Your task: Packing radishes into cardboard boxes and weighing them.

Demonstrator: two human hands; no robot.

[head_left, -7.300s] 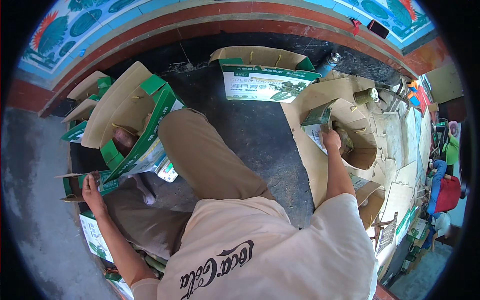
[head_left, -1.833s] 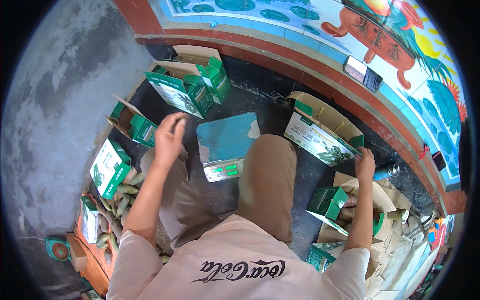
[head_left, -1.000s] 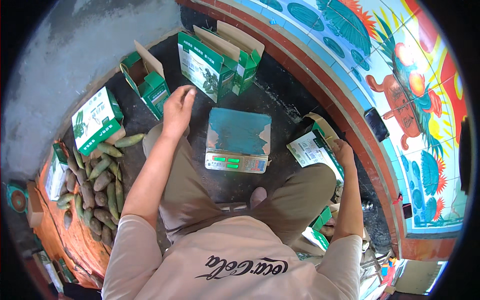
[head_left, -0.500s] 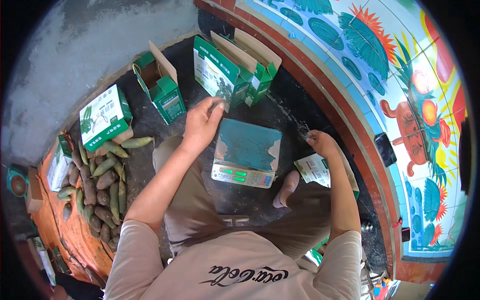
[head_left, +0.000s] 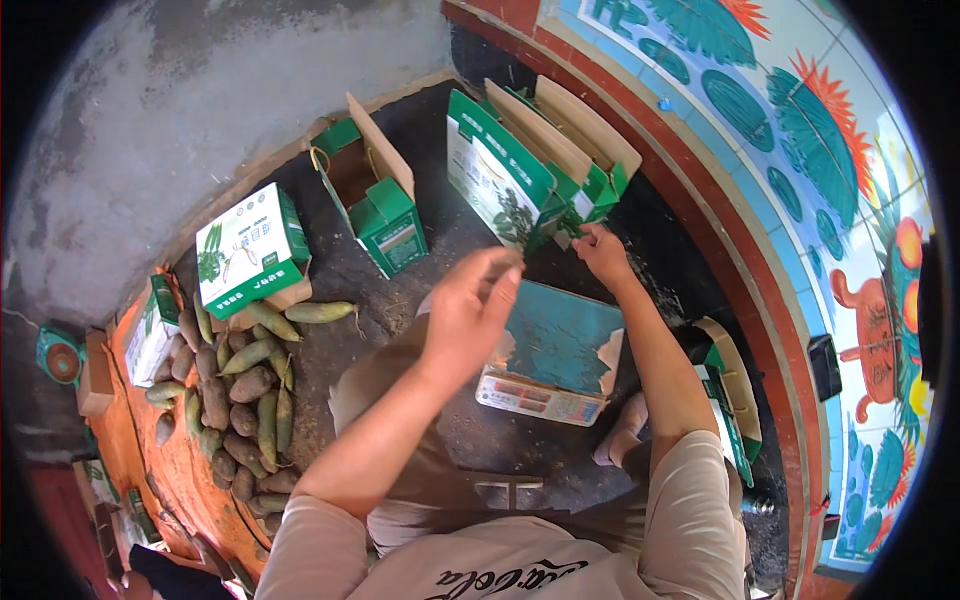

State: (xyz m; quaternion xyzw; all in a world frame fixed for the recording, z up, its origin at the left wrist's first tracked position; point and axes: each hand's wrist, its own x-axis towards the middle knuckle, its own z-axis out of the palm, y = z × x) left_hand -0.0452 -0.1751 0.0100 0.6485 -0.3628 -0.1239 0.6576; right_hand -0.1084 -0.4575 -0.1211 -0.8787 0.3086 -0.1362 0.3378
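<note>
The fingers [head_left: 497,290] of the left hand [head_left: 468,315] are loosely spread and slightly curled, holding nothing; the hand hangs in the air just above the near left corner of the scale [head_left: 555,355]. The right hand [head_left: 603,255] has its fingers curled at the lower edge of the big carton [head_left: 520,175], just beyond the scale's far edge; whether they actually pinch the cardboard cannot be told.

The scale is a flat, boxy platform with a worn teal top, its covering torn and peeling pale at the near corners, and a whitish front panel with small coloured marks. It sits on the dark, gritty ground between the person's knees.

The big carton beyond the scale is green and white printed cardboard with brown inner flaps standing open. Left of the scale a smaller green carton [head_left: 375,205] stands open with one raw brown flap up. Farther left a closed white-and-green box [head_left: 250,250] lies flat. Left of the scale and nearer the person, a heap of long tubers [head_left: 235,390], brown and greenish, dull and earthy, lies on an orange-red surface. Right of the scale another green carton [head_left: 730,395] lies beside the person's leg.
</note>
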